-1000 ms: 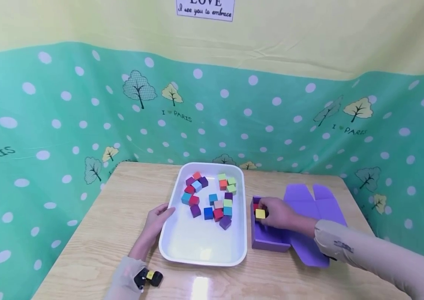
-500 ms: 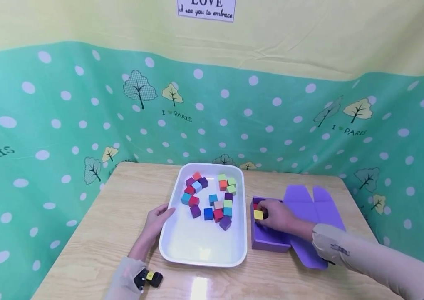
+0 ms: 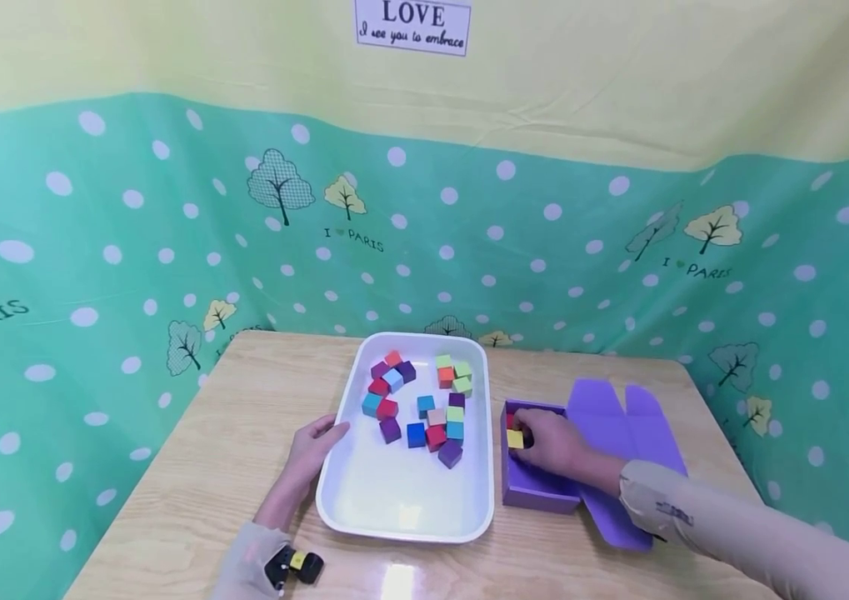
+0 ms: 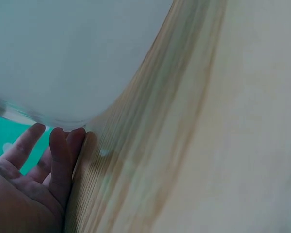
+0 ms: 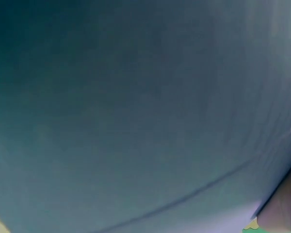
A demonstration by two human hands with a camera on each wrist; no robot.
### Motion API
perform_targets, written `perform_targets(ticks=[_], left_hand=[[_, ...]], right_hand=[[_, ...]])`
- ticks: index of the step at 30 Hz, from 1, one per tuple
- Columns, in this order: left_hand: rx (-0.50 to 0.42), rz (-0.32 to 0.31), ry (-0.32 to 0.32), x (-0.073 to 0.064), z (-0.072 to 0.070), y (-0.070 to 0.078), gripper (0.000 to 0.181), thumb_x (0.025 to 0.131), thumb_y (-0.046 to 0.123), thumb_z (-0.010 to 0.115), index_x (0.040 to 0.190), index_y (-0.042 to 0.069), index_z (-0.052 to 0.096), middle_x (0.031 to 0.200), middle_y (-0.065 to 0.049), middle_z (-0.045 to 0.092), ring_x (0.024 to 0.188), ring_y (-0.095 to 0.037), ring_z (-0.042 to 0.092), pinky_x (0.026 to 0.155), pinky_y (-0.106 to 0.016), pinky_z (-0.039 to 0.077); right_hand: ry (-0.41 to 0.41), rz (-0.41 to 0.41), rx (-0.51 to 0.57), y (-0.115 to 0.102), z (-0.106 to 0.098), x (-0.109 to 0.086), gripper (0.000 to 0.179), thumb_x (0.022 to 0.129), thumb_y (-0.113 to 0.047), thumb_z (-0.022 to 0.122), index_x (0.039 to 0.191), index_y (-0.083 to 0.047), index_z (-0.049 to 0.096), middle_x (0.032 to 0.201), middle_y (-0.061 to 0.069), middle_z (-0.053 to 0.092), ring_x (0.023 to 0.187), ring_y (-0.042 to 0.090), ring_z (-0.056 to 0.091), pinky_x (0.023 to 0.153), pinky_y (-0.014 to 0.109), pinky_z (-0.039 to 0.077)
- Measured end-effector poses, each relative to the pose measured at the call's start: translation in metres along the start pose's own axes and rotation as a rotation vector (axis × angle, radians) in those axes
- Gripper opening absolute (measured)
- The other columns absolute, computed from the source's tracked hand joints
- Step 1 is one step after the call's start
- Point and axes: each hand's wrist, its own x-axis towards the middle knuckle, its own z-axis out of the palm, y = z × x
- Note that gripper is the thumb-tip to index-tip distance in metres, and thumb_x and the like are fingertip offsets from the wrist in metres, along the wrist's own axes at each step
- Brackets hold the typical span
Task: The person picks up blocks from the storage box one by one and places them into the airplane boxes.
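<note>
Yellow cube-shaped block [image 3: 515, 439] is pinched in our right hand [image 3: 553, 443], inside the purple cardboard box [image 3: 540, 498], beside a red block [image 3: 510, 421]; our left hand [image 3: 313, 450], fingers loosely extended, touches the white rectangular tray [image 3: 402, 487] of coloured cubes [image 3: 416, 435] on the wood-grain tabletop [image 3: 244, 425].

Right fingers [image 3: 527, 417] pinch (left fingers [image 4: 61, 158] slightly bent).

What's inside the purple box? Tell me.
Inside the purple box: a red block, far left corner, and a yellow cube in the right hand. That hand covers part of the interior; anything beneath it is hidden.
</note>
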Motion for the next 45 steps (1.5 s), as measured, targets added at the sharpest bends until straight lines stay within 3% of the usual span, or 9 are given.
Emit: perform_targets(ticks=[5,16,22,26,30,34,38,45], left_hand=[[0.002,0.005,-0.004,-0.003,0.001,0.002,0.060,0.089,0.036,0.069,0.134,-0.001,0.054,0.122,-0.024,0.061,0.101,-0.029,0.064,0.083,-0.035,0.057],[0.014,0.010,0.001,-0.001,-0.001,0.000,0.056,0.090,0.032,0.069,0.133,-0.002,0.055,0.120,-0.023,0.062,0.098,-0.029,0.065,0.082,-0.036,0.057],[0.032,0.008,0.003,0.001,-0.002,0.001,0.056,0.089,0.032,0.070,0.131,-0.002,0.056,0.118,-0.022,0.063,0.097,-0.028,0.066,0.082,-0.035,0.057],[0.038,0.002,-0.017,0.001,-0.004,0.005,0.057,0.089,0.033,0.070,0.133,-0.001,0.055,0.119,-0.023,0.063,0.099,-0.029,0.065,0.083,-0.035,0.057],[0.081,0.005,-0.047,0.001,-0.005,0.009,0.058,0.090,0.032,0.069,0.134,-0.001,0.053,0.114,-0.024,0.065,0.096,-0.030,0.066,0.080,-0.036,0.058],[0.139,0.035,-0.070,0.002,-0.010,0.017,0.055,0.090,0.026,0.068,0.135,-0.003,0.052,0.103,-0.023,0.067,0.088,-0.031,0.068,0.073,-0.038,0.059],[0.193,0.053,-0.099,0.003,-0.010,0.025,0.050,0.090,0.017,0.066,0.134,-0.004,0.053,0.100,-0.023,0.068,0.087,-0.032,0.068,0.072,-0.040,0.060],[0.276,0.081,-0.065,0.000,-0.001,0.032,0.050,0.086,0.007,0.069,0.132,-0.005,0.053,0.102,-0.023,0.067,0.088,-0.032,0.068,0.072,-0.040,0.060]], right_hand=[[0.031,-0.030,-0.022,0.001,0.001,0.000,0.034,0.070,-0.032,0.085,0.087,-0.021,0.057,0.072,-0.013,0.049,0.064,0.007,0.047,0.053,0.023,0.042],[-0.002,-0.032,-0.026,-0.005,-0.005,0.000,0.035,0.068,-0.028,0.087,0.088,-0.017,0.060,0.074,-0.009,0.055,0.066,0.008,0.049,0.056,0.025,0.046],[-0.070,-0.110,-0.010,-0.029,-0.039,0.003,0.023,0.066,-0.009,0.079,0.078,-0.012,0.059,0.064,-0.008,0.051,0.058,0.008,0.045,0.050,0.024,0.041],[-0.124,-0.149,-0.006,-0.056,-0.069,0.010,0.017,0.070,-0.009,0.076,0.079,-0.013,0.062,0.061,-0.010,0.049,0.055,0.006,0.044,0.048,0.023,0.041],[-0.188,-0.107,-0.013,-0.086,-0.091,0.018,0.015,0.077,-0.016,0.076,0.088,-0.014,0.065,0.063,-0.010,0.052,0.055,0.006,0.048,0.048,0.023,0.044],[-0.218,-0.079,-0.057,-0.115,-0.102,0.034,0.018,0.082,-0.023,0.076,0.096,-0.016,0.068,0.071,-0.009,0.056,0.059,0.008,0.052,0.051,0.022,0.047],[-0.212,-0.111,-0.103,-0.136,-0.102,0.056,0.020,0.084,-0.028,0.075,0.100,-0.018,0.070,0.080,-0.011,0.061,0.065,0.008,0.055,0.056,0.019,0.048],[-0.223,-0.084,-0.149,-0.146,-0.085,0.110,0.027,0.087,-0.029,0.072,0.108,-0.013,0.068,0.089,-0.003,0.066,0.070,0.011,0.058,0.060,0.024,0.051]])
